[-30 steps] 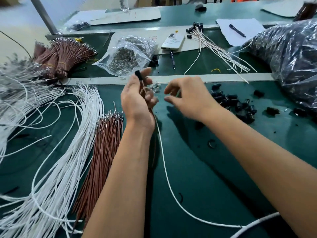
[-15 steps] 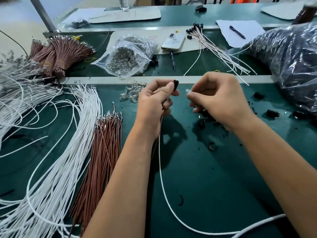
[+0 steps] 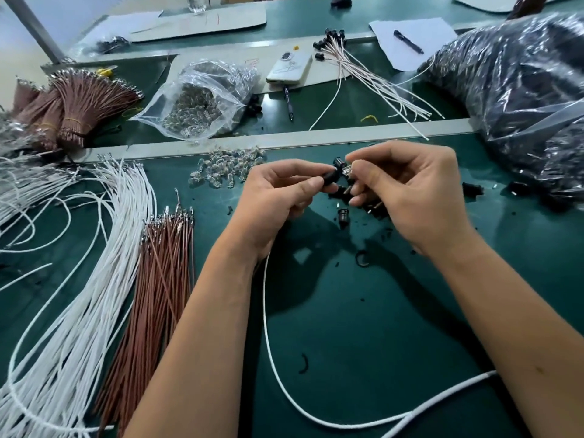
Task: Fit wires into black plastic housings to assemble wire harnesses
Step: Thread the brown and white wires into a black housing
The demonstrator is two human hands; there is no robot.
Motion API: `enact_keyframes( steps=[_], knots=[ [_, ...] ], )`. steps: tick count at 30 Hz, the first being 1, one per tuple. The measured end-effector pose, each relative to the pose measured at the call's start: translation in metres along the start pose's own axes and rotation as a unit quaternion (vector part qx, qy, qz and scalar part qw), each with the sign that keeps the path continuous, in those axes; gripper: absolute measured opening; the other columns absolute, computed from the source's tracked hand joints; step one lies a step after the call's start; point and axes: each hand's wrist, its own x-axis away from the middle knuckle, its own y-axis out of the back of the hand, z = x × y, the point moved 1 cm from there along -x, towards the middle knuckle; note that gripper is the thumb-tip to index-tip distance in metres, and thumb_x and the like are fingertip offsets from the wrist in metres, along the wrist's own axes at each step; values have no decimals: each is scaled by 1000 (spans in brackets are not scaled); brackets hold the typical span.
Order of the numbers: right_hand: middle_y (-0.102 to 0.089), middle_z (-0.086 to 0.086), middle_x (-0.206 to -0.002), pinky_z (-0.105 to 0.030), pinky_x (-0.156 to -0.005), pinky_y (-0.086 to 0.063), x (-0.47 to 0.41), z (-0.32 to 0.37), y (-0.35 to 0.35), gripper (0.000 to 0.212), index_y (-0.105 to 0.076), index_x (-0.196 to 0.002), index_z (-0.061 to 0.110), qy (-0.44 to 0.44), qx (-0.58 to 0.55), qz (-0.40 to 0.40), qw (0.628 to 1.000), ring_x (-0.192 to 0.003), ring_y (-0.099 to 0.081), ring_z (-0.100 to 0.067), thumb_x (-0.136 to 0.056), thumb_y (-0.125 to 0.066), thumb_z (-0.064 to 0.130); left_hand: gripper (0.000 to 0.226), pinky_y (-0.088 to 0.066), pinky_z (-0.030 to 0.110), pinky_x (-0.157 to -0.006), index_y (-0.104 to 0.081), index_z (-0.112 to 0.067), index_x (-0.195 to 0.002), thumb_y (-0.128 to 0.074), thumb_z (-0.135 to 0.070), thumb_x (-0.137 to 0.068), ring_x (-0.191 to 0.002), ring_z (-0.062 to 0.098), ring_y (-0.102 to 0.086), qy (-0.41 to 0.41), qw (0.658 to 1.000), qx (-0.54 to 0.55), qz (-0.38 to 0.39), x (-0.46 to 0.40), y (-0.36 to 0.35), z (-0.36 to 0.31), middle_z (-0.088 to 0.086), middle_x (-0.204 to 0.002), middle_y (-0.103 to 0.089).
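My left hand (image 3: 278, 194) pinches a black plastic housing (image 3: 331, 176) between thumb and forefinger above the green mat. A white wire (image 3: 268, 330) hangs from that hand and curves toward the near right edge. My right hand (image 3: 407, 191) pinches a small clear part (image 3: 347, 169) right at the housing's end, the two touching or nearly so. Loose black housings (image 3: 343, 214) lie under and right of my right hand. A pile of clear parts (image 3: 226, 169) lies left of my left hand.
White wires (image 3: 82, 295) and brown wires (image 3: 155, 298) lie in bundles at the left. A clear bag of parts (image 3: 196, 99), a phone (image 3: 289, 67), finished harnesses (image 3: 369, 74) and a big bag of black housings (image 3: 521, 90) sit beyond the metal strip (image 3: 284, 137).
My left hand moved right from the clear parts pile with the housing. My right hand picked up a clear part and brought it to the housing's end.
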Motion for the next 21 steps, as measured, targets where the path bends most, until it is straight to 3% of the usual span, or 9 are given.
enact_keyframes(
  steps=[7, 21],
  knots=[
    [-73, -13, -73, -30, -63, -63, 1, -2, -1, 5, -77, -96, 3, 9, 0, 4, 1000, -63, -73, -23, -91, -77, 2, 17, -26, 20, -50, -79, -12, -98, -73, -14, -82, -55, 11, -36, -17, 1000, -18, 19, -1, 0, 4, 15, -84, -76],
    [-74, -8, -76, -33, -61, -63, -1, -8, 5, 7, -77, -97, 3, 54, 80, 58, 994, -64, -73, -25, -90, -79, 4, 12, -27, 20, -48, -79, -11, -98, -70, -11, -90, -54, 13, -34, -28, 998, -60, 13, -3, 0, 6, 11, -79, -74]
  ],
)
